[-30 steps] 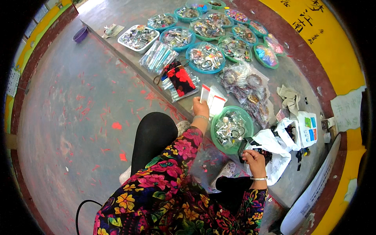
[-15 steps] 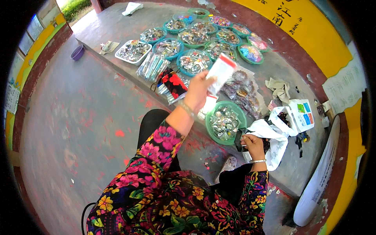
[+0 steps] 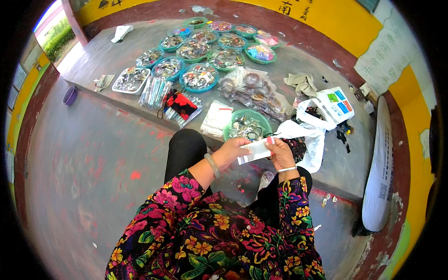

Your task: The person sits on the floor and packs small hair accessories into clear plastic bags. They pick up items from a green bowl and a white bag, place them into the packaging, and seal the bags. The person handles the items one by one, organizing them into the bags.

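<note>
A small clear zip bag (image 3: 254, 150) with a red edge is stretched between my two hands, just in front of the green basin. My left hand (image 3: 232, 153) pinches its left end, and my right hand (image 3: 281, 154) grips the red-edged end. Whether my right hand also keeps the black item from before is hidden. Right behind them, the green basin (image 3: 268, 122) holds small items in clear packets. A stack of flat clear bags (image 3: 217, 117) lies left of the basin. At its right a white plastic bag (image 3: 315, 148) stands open with dark stringy items inside.
Several basins (image 3: 199, 78) of small packaged goods crowd the raised ledge, beside a white tray (image 3: 132, 80). Clear bags of brown ring-like items (image 3: 256, 93) lie behind the green basin. A red-and-black floral pouch (image 3: 180, 103) rests at left. A purple bowl (image 3: 70, 95) sits farther left.
My left hand has brought the zip bag down and nearer to me, and my right hand has come left to take its other end. The view has shifted.
</note>
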A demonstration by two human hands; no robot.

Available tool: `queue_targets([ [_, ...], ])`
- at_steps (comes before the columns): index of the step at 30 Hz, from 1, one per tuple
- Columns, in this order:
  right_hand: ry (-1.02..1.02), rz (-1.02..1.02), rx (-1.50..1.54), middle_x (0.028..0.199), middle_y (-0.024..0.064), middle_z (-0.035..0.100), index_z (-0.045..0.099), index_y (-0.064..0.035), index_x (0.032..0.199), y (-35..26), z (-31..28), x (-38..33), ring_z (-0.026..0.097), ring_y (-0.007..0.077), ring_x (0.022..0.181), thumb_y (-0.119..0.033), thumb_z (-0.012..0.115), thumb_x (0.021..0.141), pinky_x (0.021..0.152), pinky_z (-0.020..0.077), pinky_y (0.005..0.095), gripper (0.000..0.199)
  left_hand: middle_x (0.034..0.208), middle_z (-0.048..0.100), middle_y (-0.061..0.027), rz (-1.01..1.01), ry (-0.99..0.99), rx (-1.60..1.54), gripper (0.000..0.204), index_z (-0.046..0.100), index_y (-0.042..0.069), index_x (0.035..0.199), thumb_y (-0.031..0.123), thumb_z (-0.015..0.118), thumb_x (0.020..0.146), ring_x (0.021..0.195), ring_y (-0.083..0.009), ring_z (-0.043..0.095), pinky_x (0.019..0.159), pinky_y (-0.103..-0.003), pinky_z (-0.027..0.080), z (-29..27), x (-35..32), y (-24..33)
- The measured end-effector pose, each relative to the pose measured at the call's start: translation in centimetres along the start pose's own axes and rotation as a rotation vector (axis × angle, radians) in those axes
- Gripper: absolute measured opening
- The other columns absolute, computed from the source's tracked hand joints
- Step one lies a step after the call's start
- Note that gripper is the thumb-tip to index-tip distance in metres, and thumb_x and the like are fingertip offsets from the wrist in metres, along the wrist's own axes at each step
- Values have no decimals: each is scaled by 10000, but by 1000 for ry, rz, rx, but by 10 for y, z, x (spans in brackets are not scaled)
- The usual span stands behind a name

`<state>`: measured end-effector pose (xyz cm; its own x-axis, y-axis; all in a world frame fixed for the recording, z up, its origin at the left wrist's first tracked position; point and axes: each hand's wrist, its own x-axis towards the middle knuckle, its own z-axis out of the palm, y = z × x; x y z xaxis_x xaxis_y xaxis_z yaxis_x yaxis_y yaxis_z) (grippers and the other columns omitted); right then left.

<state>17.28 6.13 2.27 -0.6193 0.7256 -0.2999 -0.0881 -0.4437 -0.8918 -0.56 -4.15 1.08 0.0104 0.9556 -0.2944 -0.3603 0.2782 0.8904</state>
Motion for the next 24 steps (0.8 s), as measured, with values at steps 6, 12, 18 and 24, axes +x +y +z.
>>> queue_targets([
  [6,86,-11,244,855,81,595,522,18,956,7,2,-9,592,153,694,-14,565,792,576,501,241,173,985,588,-71,97,84,-499,302,501,24,1093,56,569,801,873,-170,581,777,-294,484,-2,7,5],
  [12,-56,251,170,942,96,605,488,-18,1113,34,21,-12,625,195,763,-58,539,826,634,529,296,294,984,596,-75,274,162,-657,251,530,28,1051,92,573,813,869,-171,581,791,-317,479,-6,19,-4],
  [18,-177,222,80,824,73,633,562,-17,1006,50,34,-14,612,136,661,-113,557,839,592,516,251,192,950,606,-119,234,77,-690,266,530,30,1035,163,598,815,881,-205,586,772,-339,486,5,15,9],
  [24,-145,155,-18,800,64,633,577,-8,968,42,40,-19,596,111,637,-109,557,837,561,504,232,166,963,596,-149,132,134,-611,274,514,19,1038,161,597,819,872,-234,593,744,-351,501,2,21,4],
])
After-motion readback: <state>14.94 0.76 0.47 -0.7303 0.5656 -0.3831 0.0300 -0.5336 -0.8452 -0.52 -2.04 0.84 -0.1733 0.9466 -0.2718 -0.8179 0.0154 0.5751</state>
